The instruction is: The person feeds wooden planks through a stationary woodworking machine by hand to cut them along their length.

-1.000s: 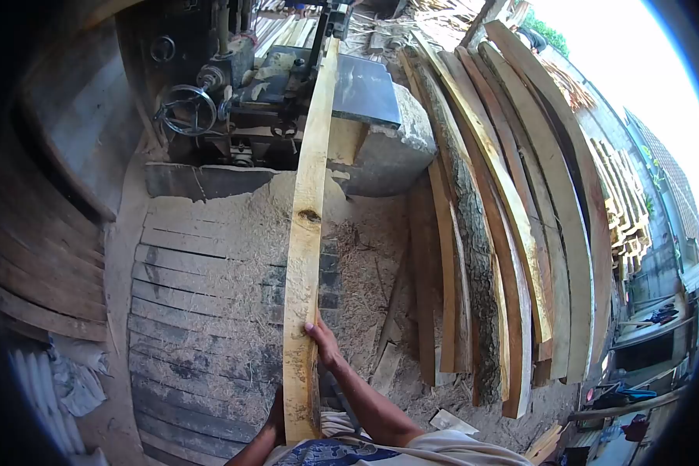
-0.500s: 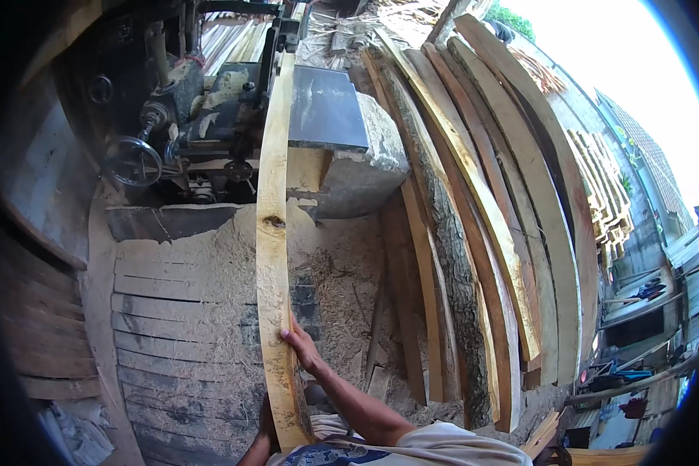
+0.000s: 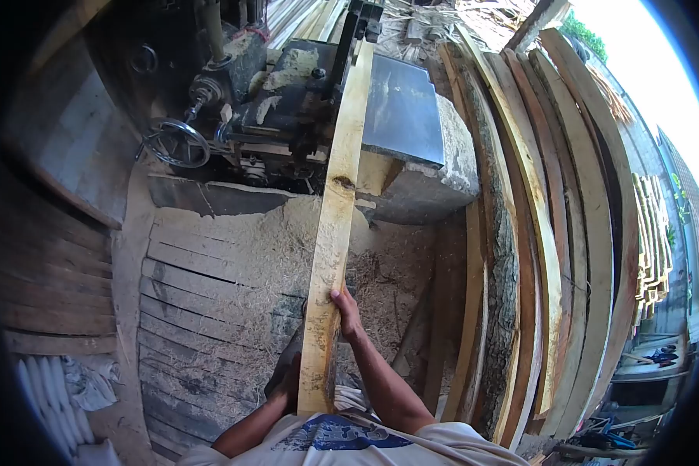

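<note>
A long wooden plank [image 3: 335, 241], pale yellow with a dark knot, runs from my body up to the saw machine. Its far end lies along the machine's metal table [image 3: 404, 109], beside a dark upright guide. My right hand [image 3: 347, 314] is closed on the plank's right edge, thumb on top and fingers underneath. Near the close end, my left hand [image 3: 289, 378] holds the plank from its left side and below, its fingers mostly hidden by the wood. The plank's near end touches or almost touches my shirt; I cannot tell which.
A metal handwheel [image 3: 177, 142] sticks out at the machine's left. Long thick boards [image 3: 590, 225], one bark-edged, lean in a row on the right. Sawdust [image 3: 264, 233] covers the slatted floor [image 3: 186, 311]. White sacks [image 3: 54, 396] lie at lower left.
The camera view has turned left, so everything sits further right. The plank now slants in view, and more of my left forearm shows. Both hands stay on the plank.
</note>
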A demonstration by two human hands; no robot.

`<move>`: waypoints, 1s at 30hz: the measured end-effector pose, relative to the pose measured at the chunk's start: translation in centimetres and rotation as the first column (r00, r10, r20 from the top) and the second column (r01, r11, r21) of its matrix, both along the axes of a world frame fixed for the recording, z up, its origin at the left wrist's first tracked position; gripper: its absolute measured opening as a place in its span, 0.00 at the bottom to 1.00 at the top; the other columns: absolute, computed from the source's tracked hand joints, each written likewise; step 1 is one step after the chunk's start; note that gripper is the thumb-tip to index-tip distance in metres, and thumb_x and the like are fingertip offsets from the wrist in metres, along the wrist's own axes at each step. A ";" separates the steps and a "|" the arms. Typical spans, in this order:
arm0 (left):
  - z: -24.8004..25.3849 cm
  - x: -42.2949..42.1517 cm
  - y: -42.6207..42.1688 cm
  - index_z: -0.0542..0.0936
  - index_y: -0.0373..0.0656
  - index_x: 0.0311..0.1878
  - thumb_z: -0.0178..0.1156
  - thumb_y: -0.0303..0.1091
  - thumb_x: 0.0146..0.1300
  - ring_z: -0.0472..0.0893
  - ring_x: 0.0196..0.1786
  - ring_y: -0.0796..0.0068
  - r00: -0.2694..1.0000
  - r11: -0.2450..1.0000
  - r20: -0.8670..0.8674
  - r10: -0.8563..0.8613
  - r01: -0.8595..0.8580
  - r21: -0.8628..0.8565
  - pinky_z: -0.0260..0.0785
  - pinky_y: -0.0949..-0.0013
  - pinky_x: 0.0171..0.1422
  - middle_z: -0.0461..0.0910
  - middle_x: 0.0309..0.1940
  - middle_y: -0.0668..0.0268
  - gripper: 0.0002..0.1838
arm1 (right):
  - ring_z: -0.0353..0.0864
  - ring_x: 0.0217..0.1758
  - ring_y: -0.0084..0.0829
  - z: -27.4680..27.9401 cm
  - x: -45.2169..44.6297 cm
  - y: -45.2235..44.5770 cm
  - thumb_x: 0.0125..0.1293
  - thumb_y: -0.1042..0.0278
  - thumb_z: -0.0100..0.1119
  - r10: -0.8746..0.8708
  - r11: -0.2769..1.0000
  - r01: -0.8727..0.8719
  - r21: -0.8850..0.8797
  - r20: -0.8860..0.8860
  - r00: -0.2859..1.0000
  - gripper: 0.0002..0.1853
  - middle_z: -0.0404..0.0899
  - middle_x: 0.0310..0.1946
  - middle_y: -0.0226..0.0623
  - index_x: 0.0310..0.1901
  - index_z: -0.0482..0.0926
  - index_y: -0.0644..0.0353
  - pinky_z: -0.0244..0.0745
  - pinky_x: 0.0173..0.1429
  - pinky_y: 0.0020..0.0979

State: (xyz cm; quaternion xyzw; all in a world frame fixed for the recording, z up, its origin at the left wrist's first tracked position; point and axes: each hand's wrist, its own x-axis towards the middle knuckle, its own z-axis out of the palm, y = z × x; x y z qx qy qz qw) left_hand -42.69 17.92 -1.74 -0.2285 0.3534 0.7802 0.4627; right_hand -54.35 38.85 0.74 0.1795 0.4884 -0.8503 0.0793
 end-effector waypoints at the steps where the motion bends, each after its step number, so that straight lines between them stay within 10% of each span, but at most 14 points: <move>1: 0.0 -1.1 0.6 0.68 0.49 0.69 0.40 0.63 0.74 0.81 0.50 0.70 1.000 1.000 0.005 0.006 -0.006 0.005 0.76 0.62 0.55 0.78 0.53 0.66 0.33 | 0.66 0.70 0.31 0.0 -1.1 0.6 0.70 0.50 0.55 0.007 1.000 -0.007 0.021 0.010 1.000 0.42 0.65 0.71 0.37 0.79 0.50 0.57 0.59 0.74 0.33; 11: -0.7 -14.2 5.1 0.69 0.49 0.68 0.42 0.59 0.75 0.82 0.47 0.72 1.000 1.000 0.011 0.017 -0.016 -0.012 0.78 0.63 0.52 0.79 0.50 0.67 0.29 | 0.65 0.72 0.31 -1.4 -13.4 5.5 0.69 0.47 0.56 -0.021 0.998 0.019 0.053 0.033 0.999 0.44 0.64 0.72 0.38 0.80 0.49 0.57 0.58 0.74 0.31; 12: -0.6 -15.3 5.5 0.69 0.49 0.67 0.43 0.58 0.75 0.82 0.47 0.72 1.000 1.000 0.013 0.019 -0.019 -0.011 0.78 0.64 0.51 0.79 0.49 0.67 0.29 | 0.76 0.57 0.30 -1.4 -14.6 5.4 0.68 0.43 0.57 -0.112 0.984 0.110 0.141 0.002 0.994 0.40 0.76 0.58 0.38 0.73 0.63 0.61 0.71 0.63 0.33; 22: 0.2 -24.2 9.1 0.70 0.48 0.66 0.45 0.54 0.77 0.82 0.45 0.73 1.000 1.000 0.006 0.000 0.000 0.009 0.79 0.65 0.48 0.79 0.47 0.68 0.25 | 0.80 0.53 0.30 -1.1 -22.8 8.5 0.75 0.42 0.49 -0.105 0.988 0.098 0.116 0.055 0.993 0.32 0.80 0.52 0.38 0.67 0.69 0.61 0.73 0.60 0.34; 30: 2.7 -30.6 11.1 0.69 0.43 0.69 0.46 0.62 0.73 0.81 0.55 0.67 0.993 0.997 -0.095 -0.074 0.074 -0.004 0.76 0.61 0.58 0.79 0.54 0.62 0.35 | 0.70 0.65 0.30 -2.0 -27.8 11.6 0.75 0.36 0.47 -0.010 0.962 0.001 0.272 0.029 1.000 0.40 0.73 0.64 0.38 0.75 0.62 0.62 0.62 0.71 0.33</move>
